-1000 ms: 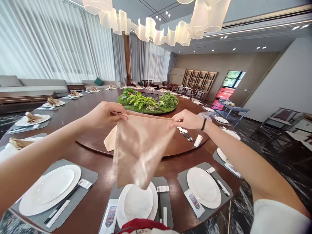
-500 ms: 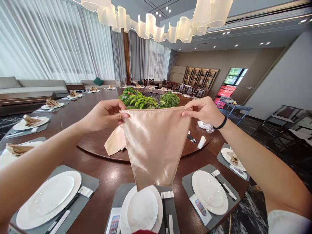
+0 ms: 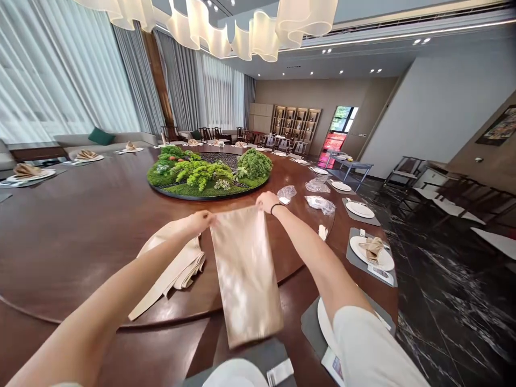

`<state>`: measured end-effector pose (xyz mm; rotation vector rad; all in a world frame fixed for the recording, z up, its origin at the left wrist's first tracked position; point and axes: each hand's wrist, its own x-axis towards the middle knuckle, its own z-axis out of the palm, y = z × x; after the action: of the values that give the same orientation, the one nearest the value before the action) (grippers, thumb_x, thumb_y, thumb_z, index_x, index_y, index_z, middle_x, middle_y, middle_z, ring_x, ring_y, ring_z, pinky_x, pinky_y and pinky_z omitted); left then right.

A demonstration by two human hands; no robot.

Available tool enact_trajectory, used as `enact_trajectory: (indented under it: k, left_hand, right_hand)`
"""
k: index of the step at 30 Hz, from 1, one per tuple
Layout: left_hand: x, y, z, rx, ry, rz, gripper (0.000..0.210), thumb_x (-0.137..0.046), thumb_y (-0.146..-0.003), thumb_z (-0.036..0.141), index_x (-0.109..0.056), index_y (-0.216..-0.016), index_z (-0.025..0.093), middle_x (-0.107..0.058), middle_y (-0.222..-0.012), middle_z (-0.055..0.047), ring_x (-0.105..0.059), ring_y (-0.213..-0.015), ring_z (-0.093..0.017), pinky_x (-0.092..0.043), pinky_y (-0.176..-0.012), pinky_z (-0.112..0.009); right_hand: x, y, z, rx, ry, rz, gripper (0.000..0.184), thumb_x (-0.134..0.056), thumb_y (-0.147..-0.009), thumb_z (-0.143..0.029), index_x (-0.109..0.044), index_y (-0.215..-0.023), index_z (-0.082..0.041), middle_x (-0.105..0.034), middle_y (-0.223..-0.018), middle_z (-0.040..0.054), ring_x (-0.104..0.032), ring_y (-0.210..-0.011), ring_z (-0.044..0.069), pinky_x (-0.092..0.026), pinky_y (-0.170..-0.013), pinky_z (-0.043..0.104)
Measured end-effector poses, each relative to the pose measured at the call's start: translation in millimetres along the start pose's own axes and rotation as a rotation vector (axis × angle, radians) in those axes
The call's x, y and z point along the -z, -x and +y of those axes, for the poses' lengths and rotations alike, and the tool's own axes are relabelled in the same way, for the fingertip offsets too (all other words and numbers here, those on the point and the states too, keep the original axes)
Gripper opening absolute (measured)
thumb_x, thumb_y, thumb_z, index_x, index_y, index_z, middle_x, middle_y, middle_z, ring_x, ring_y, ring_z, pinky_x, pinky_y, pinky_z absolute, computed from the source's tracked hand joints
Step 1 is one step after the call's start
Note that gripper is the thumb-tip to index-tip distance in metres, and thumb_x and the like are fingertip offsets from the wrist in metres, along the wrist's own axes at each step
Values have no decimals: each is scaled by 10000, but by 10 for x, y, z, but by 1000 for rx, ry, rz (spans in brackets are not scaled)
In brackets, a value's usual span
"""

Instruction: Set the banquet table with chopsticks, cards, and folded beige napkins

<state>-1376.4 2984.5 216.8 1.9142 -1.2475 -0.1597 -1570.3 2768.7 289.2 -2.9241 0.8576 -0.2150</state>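
A beige satin-like napkin hangs between the person's two hands above the near edge of a dark wooden turntable, in front of the nearest place setting. The left hand has its fingers pinched on the upper left corner; the right hand, with a black band at the wrist, pinches the upper right corner. The top edge runs between them, and the cloth drops in a long panel, its lower edge over a grey placemat; whether it touches the mat I cannot tell. On that mat are a white plate and, to its right, a white chopstick rest. A pile of beige napkins lies on the turntable, partly hidden by the left forearm. Beyond the hands sits a mossy garden centrepiece, with clear plastic wrappers to its right.
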Motion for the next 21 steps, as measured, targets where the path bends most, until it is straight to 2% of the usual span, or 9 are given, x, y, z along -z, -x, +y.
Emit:
enact_trajectory:
  k: [2,4,6,8,10,13,17,19,21]
  left_hand:
    - [55,-457,61,11,-1,148,256,-532,-808,401,-606,-778,157,-649,-742,-44,-583,-721,-156,-462,-689,-266]
    - [151,-796,122,-134,-13,291,222,-538,-810,372,-608,-844,163,-659,-853,-57,-588,-795,-161,-458,-747,-268]
    - [202,-933,99,-284,-46,386,181,-551,-805,340,-603,-865,178,-642,-907,-54,-583,-834,-164,-455,-747,-259]
    - [148,-869,-61,-370,-102,379,117,-545,-800,282,-591,-854,189,-618,-907,-46,-573,-833,-166,-452,-723,-254]
    - [-35,-664,-354,-409,-151,303,54,-519,-788,204,-566,-814,194,-599,-881,-42,-565,-822,-168,-448,-725,-260]
    - [-514,-250,-924,-442,-211,65,109,-457,-777,115,-519,-757,202,-574,-849,-43,-551,-844,-176,-444,-770,-276]
    - [-1288,353,-1592,-390,-354,-325,166,-417,-779,73,-505,-739,207,-560,-856,-59,-528,-861,-201,-442,-784,-313]
    - [-1610,686,-1802,-395,-400,-525,172,-432,-763,61,-528,-772,203,-574,-910,-75,-530,-889,-217,-442,-802,-338]
    - [-1836,1025,-1932,-413,-403,-684,179,-464,-754,74,-556,-838,202,-584,-970,-90,-536,-939,-235,-435,-843,-366]
  right_hand:
    - [146,-308,87,-49,13,227,195,-601,-852,-193,-735,-994,-209,-714,-969,73,-624,-884,178,-430,-813,279]
    - [288,-481,206,-33,14,424,245,-498,-911,-190,-708,-1032,-220,-703,-997,66,-608,-927,189,-421,-841,294]
    - [275,-487,338,42,3,545,270,-439,-936,-188,-694,-1022,-209,-692,-1012,66,-586,-966,197,-411,-869,300]
    - [27,-353,461,134,-31,608,293,-397,-954,-192,-687,-995,-188,-684,-1020,78,-571,-987,199,-405,-891,304]
    - [-444,-141,567,205,-85,608,304,-379,-960,-201,-682,-965,-178,-681,-1023,88,-569,-986,201,-411,-897,313]
    - [-1398,195,691,269,-171,481,268,-407,-941,-190,-671,-895,-193,-687,-1012,85,-588,-963,200,-436,-886,334]
    - [-2683,611,771,334,-241,233,217,-446,-896,-143,-651,-851,-198,-687,-1071,80,-606,-1025,199,-452,-914,371]
    - [-3193,855,780,383,-251,67,208,-485,-843,-112,-651,-938,-193,-664,-1156,91,-576,-1138,217,-421,-983,408]
    - [-3569,1133,777,422,-273,-98,281,-532,-784,-106,-636,-1029,-196,-640,-1213,99,-537,-1214,228,-368,-1049,431]
